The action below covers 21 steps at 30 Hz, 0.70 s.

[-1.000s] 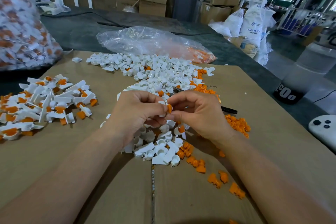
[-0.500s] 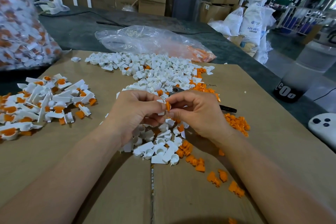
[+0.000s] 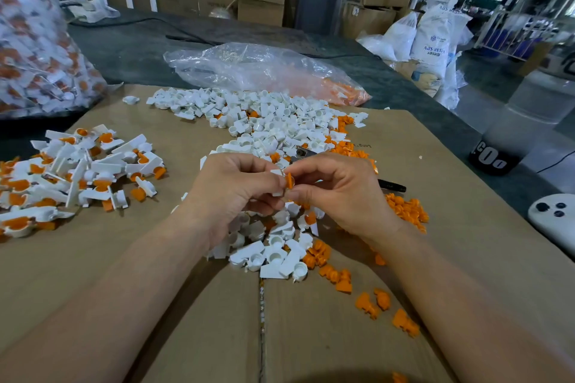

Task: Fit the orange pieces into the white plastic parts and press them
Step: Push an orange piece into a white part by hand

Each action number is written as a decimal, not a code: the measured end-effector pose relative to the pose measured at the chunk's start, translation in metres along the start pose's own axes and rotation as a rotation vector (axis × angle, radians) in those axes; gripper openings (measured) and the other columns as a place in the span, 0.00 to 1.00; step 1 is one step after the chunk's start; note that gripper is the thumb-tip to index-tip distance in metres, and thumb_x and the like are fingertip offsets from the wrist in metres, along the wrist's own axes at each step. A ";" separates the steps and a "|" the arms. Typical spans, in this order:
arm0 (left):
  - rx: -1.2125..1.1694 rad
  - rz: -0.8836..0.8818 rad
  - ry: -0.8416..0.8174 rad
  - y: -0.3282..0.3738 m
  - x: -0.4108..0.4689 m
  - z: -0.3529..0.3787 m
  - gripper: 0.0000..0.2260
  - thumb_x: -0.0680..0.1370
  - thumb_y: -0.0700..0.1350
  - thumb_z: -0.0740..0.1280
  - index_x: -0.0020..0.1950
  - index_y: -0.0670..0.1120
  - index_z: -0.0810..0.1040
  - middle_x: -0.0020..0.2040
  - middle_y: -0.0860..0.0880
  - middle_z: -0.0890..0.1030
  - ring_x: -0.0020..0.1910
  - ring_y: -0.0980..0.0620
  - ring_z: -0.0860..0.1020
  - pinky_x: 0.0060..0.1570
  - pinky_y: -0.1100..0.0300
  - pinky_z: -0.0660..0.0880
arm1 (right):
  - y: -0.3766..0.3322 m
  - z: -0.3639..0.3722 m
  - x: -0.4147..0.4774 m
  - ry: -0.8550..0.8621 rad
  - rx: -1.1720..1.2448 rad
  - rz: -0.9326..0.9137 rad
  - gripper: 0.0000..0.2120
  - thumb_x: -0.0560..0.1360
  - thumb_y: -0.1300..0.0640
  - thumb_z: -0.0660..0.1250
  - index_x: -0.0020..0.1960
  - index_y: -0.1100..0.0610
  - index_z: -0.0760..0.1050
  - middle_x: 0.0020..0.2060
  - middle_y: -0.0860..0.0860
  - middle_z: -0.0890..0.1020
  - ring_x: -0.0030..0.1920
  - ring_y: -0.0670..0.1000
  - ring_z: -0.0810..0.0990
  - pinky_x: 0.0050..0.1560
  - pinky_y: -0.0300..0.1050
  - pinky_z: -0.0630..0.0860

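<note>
We list, from the largest down: a cardboard sheet [image 3: 93,289] under both hands. A full bag [image 3: 37,56] of white-and-orange parts lies far out past the left hand, and we judge it to be finished work. A clear bag [image 3: 249,71] beyond both hands holds some orange stock at its right end. A broad heap of white parts [image 3: 264,121], not yet fitted, lies just beyond the hands and runs on beneath them. A finished pile [image 3: 77,171] sits well to the left of the left hand, its white bodies showing orange. Loose orange pieces [image 3: 407,211] lie just right of the right hand and along that forearm. We judge the job well under way yet far from done. The left hand [image 3: 230,196] curls its fingers round a white part [image 3: 278,172]. The right hand [image 3: 339,196] pinches an orange piece [image 3: 289,180] against it, where the fingertips meet. We cannot tell whether that piece is seated, because fingers cover the joint. A dark tool [image 3: 392,186] behind the right hand is mostly hidden.
</note>
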<state>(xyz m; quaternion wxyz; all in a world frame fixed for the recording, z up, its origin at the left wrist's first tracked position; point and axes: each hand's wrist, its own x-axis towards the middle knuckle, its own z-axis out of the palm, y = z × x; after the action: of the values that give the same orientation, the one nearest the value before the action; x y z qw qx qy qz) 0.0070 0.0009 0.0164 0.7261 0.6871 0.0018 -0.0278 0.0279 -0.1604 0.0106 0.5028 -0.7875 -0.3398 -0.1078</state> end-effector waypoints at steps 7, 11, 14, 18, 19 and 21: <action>0.000 -0.010 0.011 -0.001 0.000 0.001 0.06 0.68 0.30 0.70 0.33 0.39 0.79 0.27 0.42 0.80 0.24 0.51 0.78 0.26 0.64 0.75 | 0.002 0.001 0.000 0.021 -0.059 -0.021 0.14 0.67 0.65 0.73 0.49 0.53 0.78 0.38 0.46 0.80 0.40 0.44 0.81 0.44 0.36 0.78; -0.001 -0.009 0.011 -0.001 0.001 0.001 0.06 0.68 0.31 0.70 0.34 0.39 0.79 0.27 0.43 0.79 0.24 0.52 0.78 0.25 0.64 0.75 | 0.003 0.000 0.000 0.016 -0.064 -0.003 0.14 0.67 0.65 0.73 0.49 0.52 0.78 0.39 0.45 0.80 0.40 0.44 0.81 0.45 0.37 0.78; -0.009 -0.006 0.010 -0.002 0.001 0.000 0.05 0.68 0.31 0.70 0.35 0.38 0.78 0.27 0.43 0.79 0.24 0.52 0.78 0.26 0.64 0.75 | 0.002 -0.001 0.000 -0.004 -0.041 0.050 0.14 0.65 0.62 0.74 0.48 0.50 0.78 0.39 0.43 0.80 0.41 0.42 0.81 0.44 0.34 0.78; -0.044 -0.008 0.030 -0.001 0.002 -0.002 0.05 0.68 0.31 0.70 0.36 0.39 0.78 0.28 0.44 0.80 0.25 0.52 0.78 0.26 0.64 0.76 | 0.003 -0.021 0.005 0.115 -0.051 0.240 0.11 0.64 0.49 0.71 0.46 0.42 0.76 0.42 0.40 0.81 0.43 0.39 0.80 0.45 0.30 0.76; -0.047 -0.006 0.033 0.000 0.002 -0.002 0.05 0.68 0.32 0.71 0.36 0.39 0.78 0.28 0.44 0.80 0.25 0.52 0.79 0.26 0.64 0.76 | 0.005 -0.029 0.006 0.165 -0.097 0.273 0.10 0.66 0.49 0.72 0.45 0.41 0.75 0.42 0.39 0.81 0.43 0.37 0.79 0.45 0.28 0.75; -0.046 -0.003 0.029 -0.001 0.002 -0.002 0.04 0.68 0.32 0.71 0.36 0.39 0.78 0.28 0.45 0.80 0.25 0.52 0.79 0.27 0.64 0.76 | 0.009 -0.044 0.007 0.224 -0.201 0.328 0.07 0.70 0.51 0.71 0.45 0.42 0.75 0.41 0.38 0.79 0.42 0.33 0.78 0.42 0.24 0.73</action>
<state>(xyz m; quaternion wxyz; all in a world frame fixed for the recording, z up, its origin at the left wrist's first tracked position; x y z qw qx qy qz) 0.0094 0.0031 0.0153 0.7415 0.6706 0.0140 -0.0191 0.0463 -0.1979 0.0290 0.4671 -0.8615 -0.1367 -0.1448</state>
